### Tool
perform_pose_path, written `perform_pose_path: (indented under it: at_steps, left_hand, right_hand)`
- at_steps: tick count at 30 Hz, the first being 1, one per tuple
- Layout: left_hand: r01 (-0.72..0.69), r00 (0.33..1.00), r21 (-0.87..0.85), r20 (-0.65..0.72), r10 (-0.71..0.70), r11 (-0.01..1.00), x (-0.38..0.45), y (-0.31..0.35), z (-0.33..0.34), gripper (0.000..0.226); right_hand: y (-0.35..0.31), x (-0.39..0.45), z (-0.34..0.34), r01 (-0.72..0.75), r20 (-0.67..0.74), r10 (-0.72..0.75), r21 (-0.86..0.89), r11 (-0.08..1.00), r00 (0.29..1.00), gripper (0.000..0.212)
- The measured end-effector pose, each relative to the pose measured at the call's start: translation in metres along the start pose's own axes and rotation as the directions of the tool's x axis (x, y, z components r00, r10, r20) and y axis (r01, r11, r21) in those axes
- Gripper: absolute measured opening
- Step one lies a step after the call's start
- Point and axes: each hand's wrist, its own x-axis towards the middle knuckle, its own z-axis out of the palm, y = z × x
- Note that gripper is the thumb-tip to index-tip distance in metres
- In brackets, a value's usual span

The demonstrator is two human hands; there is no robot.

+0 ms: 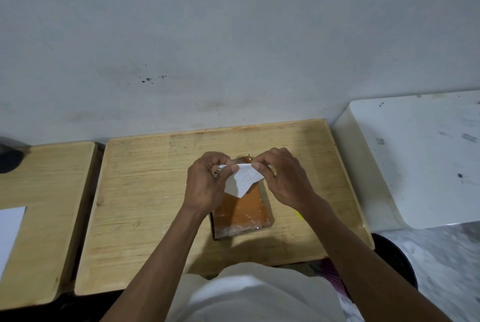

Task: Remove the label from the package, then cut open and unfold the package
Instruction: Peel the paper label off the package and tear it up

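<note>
Both hands are up over the brown package (242, 213), which lies flat on the wooden table (145, 191) near its middle. The left hand (207, 184) pinches one end of the white label (242, 178) with curled fingers, and the right hand (283, 178) pinches the other end, the paper hanging between them, just above the package.
</note>
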Motion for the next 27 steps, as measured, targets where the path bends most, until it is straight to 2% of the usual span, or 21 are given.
perform_pose_path:
  at_steps: [5, 10, 12, 14, 16, 17, 18, 19, 21, 22, 25, 27]
  left_hand:
    - [-0.053, 0.999, 0.095, -0.006, 0.053, 0.994, -0.001, 0.004, -0.003, 0.009]
    - [-0.143, 0.986, 0.149, -0.06, 0.154, 0.978, -0.007, 0.012, 0.01, 0.011]
    - [-0.116, 0.985, 0.114, -0.113, 0.129, 0.987, -0.01, 0.013, 0.011, 0.011]
    - [-0.055, 0.979, 0.044, -0.196, 0.063, 0.998, -0.009, 0.01, 0.001, 0.01]
    - [-0.013, 0.969, -0.03, -0.247, 0.005, 0.999, -0.005, 0.005, -0.017, 0.007]
    - [0.005, 0.971, -0.058, -0.238, -0.019, 0.998, -0.001, 0.002, -0.025, 0.006]
    - [0.026, 0.978, -0.072, -0.207, -0.04, 0.997, 0.003, -0.001, -0.029, 0.006]
    - [0.048, 0.985, -0.065, -0.164, -0.058, 0.997, 0.005, -0.004, -0.031, 0.007]
    - [0.071, 0.994, -0.007, -0.087, -0.071, 0.997, 0.008, -0.005, -0.025, 0.01]
    - [0.065, 0.996, 0.02, -0.064, -0.064, 0.998, 0.007, -0.003, -0.02, 0.01]
    - [0.025, 0.999, 0.041, -0.027, -0.024, 0.999, 0.005, 0.002, -0.007, 0.005]
    - [-0.009, 1.0, 0.062, 0.005, 0.009, 0.998, 0.004, 0.006, -0.003, 0.005]
  right_hand:
    - [-0.006, 0.002, 0.005, -0.061, 0.002, 0.061, 0.023, 0.998, 0.998, 0.009]
    - [-0.02, 0.005, 0.016, -0.329, -0.072, 0.36, 0.274, 0.904, 0.93, 0.014]
    - [-0.018, 0.005, 0.016, -0.45, -0.054, 0.533, 0.467, 0.761, 0.845, 0.019]
    - [0.005, 0.006, 0.008, -0.497, -0.078, 0.707, 0.657, 0.566, 0.703, 0.017]
    - [0.032, 0.005, -0.012, -0.486, -0.139, 0.787, 0.718, 0.498, 0.601, 0.018]
    - [0.039, 0.004, -0.022, -0.483, -0.153, 0.786, 0.714, 0.507, 0.599, 0.019]
    - [0.04, 0.004, -0.031, -0.461, -0.154, 0.756, 0.71, 0.533, 0.637, 0.018]
    - [0.035, 0.004, -0.035, -0.43, -0.139, 0.695, 0.696, 0.576, 0.706, 0.016]
    - [0.008, 0.004, -0.036, -0.347, -0.078, 0.517, 0.656, 0.67, 0.852, 0.01]
    - [-0.005, 0.006, -0.034, -0.314, -0.048, 0.436, 0.623, 0.716, 0.898, 0.008]
    - [-0.03, 0.012, -0.022, -0.248, 0.023, 0.272, 0.488, 0.837, 0.962, 0.005]
    - [-0.033, 0.014, -0.015, -0.171, 0.037, 0.168, 0.287, 0.942, 0.985, 0.008]
